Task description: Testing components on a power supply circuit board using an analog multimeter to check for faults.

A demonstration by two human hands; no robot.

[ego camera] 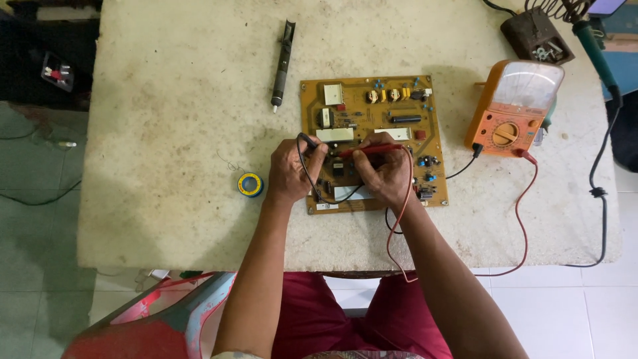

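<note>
- Far left, off the table, a small dark box (56, 71) with a red bit on it sat on the floor, kind of blurry.
- The table (166, 100) was a worn, stained whitish slab, with a red and blue plastic chair (159, 319) tucked at its near left corner.
- A little roll of solder (250, 184) with a blue and yellow face lay just left of the left hand.
- Further back, a black desoldering pump (282, 63) lay on the table, tip pointing toward the near side.
- The left hand (290, 174) was closed around the black probe (307, 143), pressing it down on the circuit board (372, 143), which sat about mid-table.
- The right hand (384, 171) was pinched shut on the red probe (372, 150), held almost flat across the board, tip pointing left. Both hands were close together but not touching, right over the near half of the board.
- Red and black leads ran off to an orange meter (513, 110) propped just right of the board.
- Far right corner had a dark soldering iron stand (537, 36) and a green-handled soldering iron (593, 50) with its cord trailing down the right edge.
</note>
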